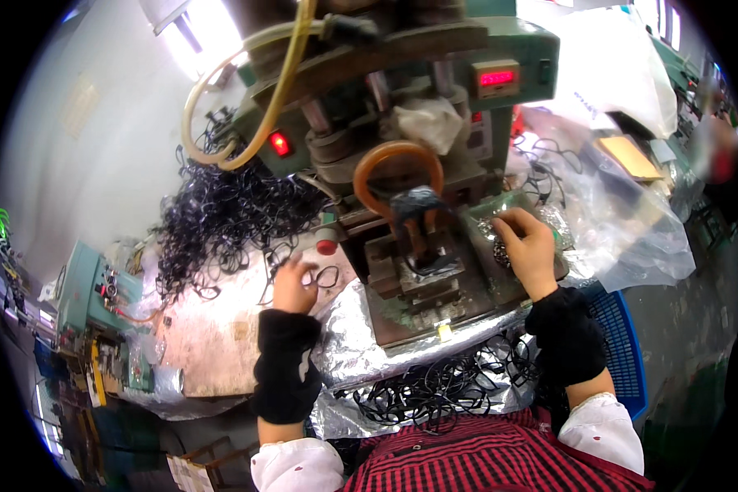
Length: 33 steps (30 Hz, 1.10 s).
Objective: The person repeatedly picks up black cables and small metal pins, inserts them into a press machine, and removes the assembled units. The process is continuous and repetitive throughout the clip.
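Observation:
My left hand (293, 287) is at the left of the press, its fingers curled and closed at the end of a thin black cord loop (328, 277). To the right of the press bed, my right hand (530, 251) reaches down with thumb and fingers pinched over a small pile of metal parts (500, 251); the piece between the fingertips is too small to make out. Between my hands stands the green press (410, 279) with a worn metal bed. A dark wrapped piece (421, 209) hangs in front of its orange-brown ring (398, 148).
A large tangle of black cords (221, 205) lies on the worktop at the left. More black cords (443, 385) rest on silver foil (344, 336) across my lap. A red button (326, 246) sits left of the press; a blue basket (623, 344) and clear plastic bag (631, 238) are at the right.

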Tool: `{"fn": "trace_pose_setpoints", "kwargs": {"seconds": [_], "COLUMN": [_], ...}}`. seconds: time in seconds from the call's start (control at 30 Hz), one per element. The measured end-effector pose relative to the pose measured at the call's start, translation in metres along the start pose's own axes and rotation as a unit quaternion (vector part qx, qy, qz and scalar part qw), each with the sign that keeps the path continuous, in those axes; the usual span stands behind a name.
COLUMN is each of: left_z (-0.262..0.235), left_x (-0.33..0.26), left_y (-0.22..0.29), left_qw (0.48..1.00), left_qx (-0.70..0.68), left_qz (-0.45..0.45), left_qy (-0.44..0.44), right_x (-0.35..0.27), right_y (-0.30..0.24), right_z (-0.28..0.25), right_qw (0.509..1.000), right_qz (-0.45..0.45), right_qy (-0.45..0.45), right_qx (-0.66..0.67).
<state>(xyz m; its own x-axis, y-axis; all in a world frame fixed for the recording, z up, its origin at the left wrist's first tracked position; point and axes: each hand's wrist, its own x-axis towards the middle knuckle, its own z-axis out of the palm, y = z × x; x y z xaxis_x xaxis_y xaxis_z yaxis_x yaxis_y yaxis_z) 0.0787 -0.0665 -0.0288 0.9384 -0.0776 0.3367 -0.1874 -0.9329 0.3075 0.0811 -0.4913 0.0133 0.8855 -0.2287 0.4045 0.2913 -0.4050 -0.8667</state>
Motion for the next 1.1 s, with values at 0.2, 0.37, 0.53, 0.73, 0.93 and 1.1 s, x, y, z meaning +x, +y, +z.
{"fn": "trace_pose_setpoints", "kwargs": {"seconds": [0.2, 0.37, 0.53, 0.73, 0.93, 1.1], "left_z": [0.060, 0.033, 0.001, 0.011, -0.030, -0.076], "left_x": [-0.004, -0.009, 0.000, -0.040, -0.025, -0.021], "left_y": [-0.002, 0.019, 0.083, 0.109, 0.150, 0.174], "left_qw": [0.994, 0.932, 0.856, 0.797, 0.783, 0.761], "left_qx": [-0.056, -0.267, -0.453, -0.527, -0.522, -0.529], "left_qz": [-0.081, -0.081, -0.057, -0.160, -0.072, 0.022], "left_qy": [0.047, 0.229, 0.243, 0.248, 0.330, 0.374], "right_x": [-0.035, -0.067, -0.042, -0.032, -0.027, -0.032], "right_y": [0.027, 0.017, -0.062, -0.065, -0.075, -0.093], "right_z": [-0.037, -0.071, -0.027, 0.042, 0.038, 0.040], "right_qw": [0.995, 0.996, 0.995, 0.957, 0.922, 0.902], "right_qz": [0.017, 0.053, -0.062, 0.027, 0.119, 0.121], "right_qy": [0.069, 0.076, -0.022, -0.096, -0.100, -0.126], "right_qx": [-0.063, 0.001, 0.075, 0.271, 0.354, 0.394]}}
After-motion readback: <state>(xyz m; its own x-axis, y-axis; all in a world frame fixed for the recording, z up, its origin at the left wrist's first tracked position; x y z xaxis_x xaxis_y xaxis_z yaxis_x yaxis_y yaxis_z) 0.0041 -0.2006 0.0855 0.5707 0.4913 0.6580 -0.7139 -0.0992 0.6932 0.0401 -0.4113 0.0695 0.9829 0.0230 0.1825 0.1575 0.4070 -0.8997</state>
